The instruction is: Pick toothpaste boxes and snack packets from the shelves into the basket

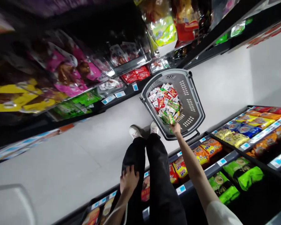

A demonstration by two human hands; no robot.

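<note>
Reaching over the grey basket's [192, 90] rim at the basket's six o'clock, the right hand [175, 128] had its fingers at a green packet [170, 120]; whether they gripped it or only touched it, I cannot tell. Small red, white and green snack packets [165, 101] lay heaped inside the basket, toward its nine o'clock. At about half past six in the view, the left hand [130, 179] rested on a black trouser leg [137, 156], its fingers released and slightly spread, holding nothing. White shoes [135, 132] stood near the basket's eight o'clock. Bagged goods [243, 172] filled shelves toward four o'clock; pink packs [67, 72] sat toward ten o'clock.
</note>
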